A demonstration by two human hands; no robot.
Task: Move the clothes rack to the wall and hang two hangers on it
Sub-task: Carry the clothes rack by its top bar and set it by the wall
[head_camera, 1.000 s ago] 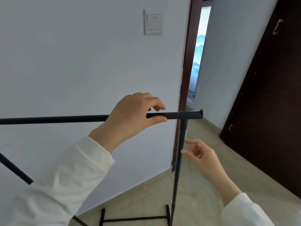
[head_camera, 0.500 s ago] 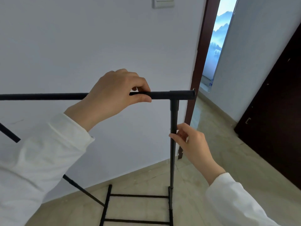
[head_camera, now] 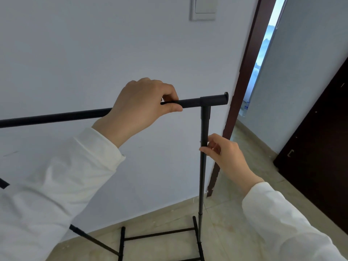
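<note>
The black metal clothes rack (head_camera: 204,172) stands close in front of a white wall (head_camera: 94,53). Its top bar runs from the left edge to a capped end at the upper right. My left hand (head_camera: 139,110) is wrapped around that top bar just left of the T-joint. My right hand (head_camera: 226,157) pinches the right upright post a little below the joint, thumb and fingers around it. The rack's base bars rest on the floor at the bottom centre. No hangers are in view.
A light switch (head_camera: 204,8) is on the wall above. A dark brown door frame (head_camera: 243,91) stands right of the rack, with a narrow opening beyond. A dark door (head_camera: 320,147) fills the far right. Beige tiled floor (head_camera: 235,213) lies below.
My right hand reached in from the right and closed on the upright post. My left hand stayed on the top bar. The view shifted and the rack's base came into sight.
</note>
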